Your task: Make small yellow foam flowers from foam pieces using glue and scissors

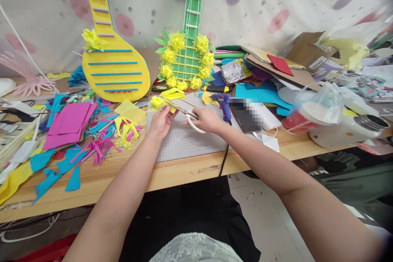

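My right hand (pixel 206 120) is closed on white-handled scissors (pixel 180 108), whose blades point left toward my other hand. Between the fingertips of my left hand (pixel 161 122) is a small piece of yellow crepe paper (pixel 173 109), close to the blades. Whether the blades touch it I cannot tell. A yellow paper flower (pixel 156 102) shows just beyond my left fingers; whether it is held too is unclear. Behind the scissors lie folded yellow paper strips (pixel 172 93). Both hands are above a grey cutting mat (pixel 178 147).
A purple glue gun (pixel 225 106) and a phone (pixel 245 116) lie right of the mat. Pink sheets (pixel 69 125) and scattered scraps cover the left side. Yellow (pixel 116 67) and green (pixel 192 20) paper instruments stand behind. A cup (pixel 307 116) and a bottle (pixel 337 133) occupy the right.
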A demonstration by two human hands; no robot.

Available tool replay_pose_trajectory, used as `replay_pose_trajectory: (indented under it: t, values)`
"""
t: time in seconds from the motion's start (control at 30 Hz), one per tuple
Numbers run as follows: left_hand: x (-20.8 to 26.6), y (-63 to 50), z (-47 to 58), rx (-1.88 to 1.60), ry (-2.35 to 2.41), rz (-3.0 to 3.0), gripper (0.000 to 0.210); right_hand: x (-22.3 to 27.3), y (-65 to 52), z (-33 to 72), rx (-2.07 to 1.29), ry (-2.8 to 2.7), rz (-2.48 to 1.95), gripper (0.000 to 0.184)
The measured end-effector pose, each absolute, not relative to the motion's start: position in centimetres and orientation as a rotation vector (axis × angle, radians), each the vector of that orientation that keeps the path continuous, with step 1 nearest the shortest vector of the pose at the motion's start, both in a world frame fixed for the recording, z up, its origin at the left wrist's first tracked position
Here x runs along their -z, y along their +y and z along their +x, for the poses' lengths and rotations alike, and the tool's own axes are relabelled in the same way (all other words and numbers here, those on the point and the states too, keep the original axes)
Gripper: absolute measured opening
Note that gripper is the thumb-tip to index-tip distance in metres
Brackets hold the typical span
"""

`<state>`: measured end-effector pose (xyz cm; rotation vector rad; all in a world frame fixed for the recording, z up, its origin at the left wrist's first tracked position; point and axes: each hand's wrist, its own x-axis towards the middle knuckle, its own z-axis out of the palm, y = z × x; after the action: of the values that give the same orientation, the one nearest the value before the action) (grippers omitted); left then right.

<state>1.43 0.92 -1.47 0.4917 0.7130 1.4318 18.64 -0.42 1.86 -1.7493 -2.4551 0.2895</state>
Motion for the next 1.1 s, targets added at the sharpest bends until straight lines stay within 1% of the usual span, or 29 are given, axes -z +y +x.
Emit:
replay_pose_trajectory:
  t: [0.43,0.63,1.1]
  values:
    - [1.5,0.7,1.8,-1.422,0.79,0.535,0.01,-1.3,0.0,20.0,-0.33,-2.456,-1.72,0.055]
    - [1.4,0.5,2.2,-1.426,0.82,0.582,0.008,-1.5,-0.2,20.2,-0.43,-2.472,-1.701,0.056]
    - [1.6,0.5,2.3,-1.399,0.809,0.583,0.007,-1.4,-0.1,19.5,-0.442,-2.439,-1.664,0.057]
